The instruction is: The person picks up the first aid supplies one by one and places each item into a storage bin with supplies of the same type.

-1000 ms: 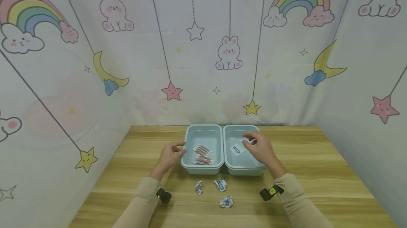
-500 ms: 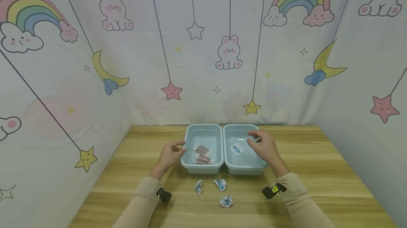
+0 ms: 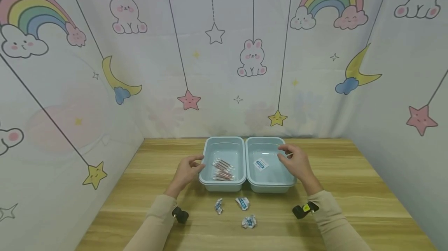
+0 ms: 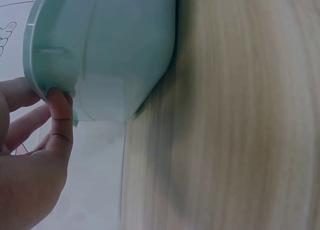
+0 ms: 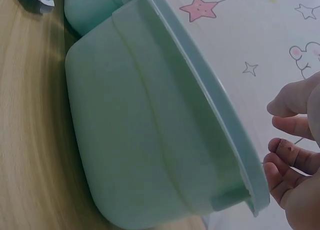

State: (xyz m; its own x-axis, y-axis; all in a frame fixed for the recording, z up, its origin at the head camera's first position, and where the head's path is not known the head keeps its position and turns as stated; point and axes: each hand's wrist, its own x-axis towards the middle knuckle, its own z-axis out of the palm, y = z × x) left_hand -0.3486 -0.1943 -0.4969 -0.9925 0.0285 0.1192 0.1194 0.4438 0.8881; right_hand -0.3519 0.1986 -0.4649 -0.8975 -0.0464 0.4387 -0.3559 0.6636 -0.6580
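In the head view, my left hand (image 3: 185, 174) pinches the left side rim of a light blue plastic tub (image 3: 223, 187). The left wrist view shows the thumb under that tub's lip (image 4: 30, 54) and the fingers on its other side. Slim brown sticks (image 3: 223, 170) with clear ends lie inside; their kind is too small to tell. My right hand (image 3: 296, 163), fingers loosely bent and holding nothing, hovers at the right side of a second matching tub (image 3: 271, 188). On its floor lies a flat white packet (image 3: 260, 164) with a blue print.
Three crumpled white-and-blue scraps lie before the tubs: a narrow scrap (image 3: 218, 206), a wider scrap (image 3: 243, 204) and a balled scrap (image 3: 249, 222). The tubs stand side by side on a wood-grain table (image 3: 336, 173). A printed curtain (image 3: 224, 118) closes the back.
My right hand has moved to the right across the second tub, toward its right rim. The left hand, tubs, packet and scraps have stayed where they were.
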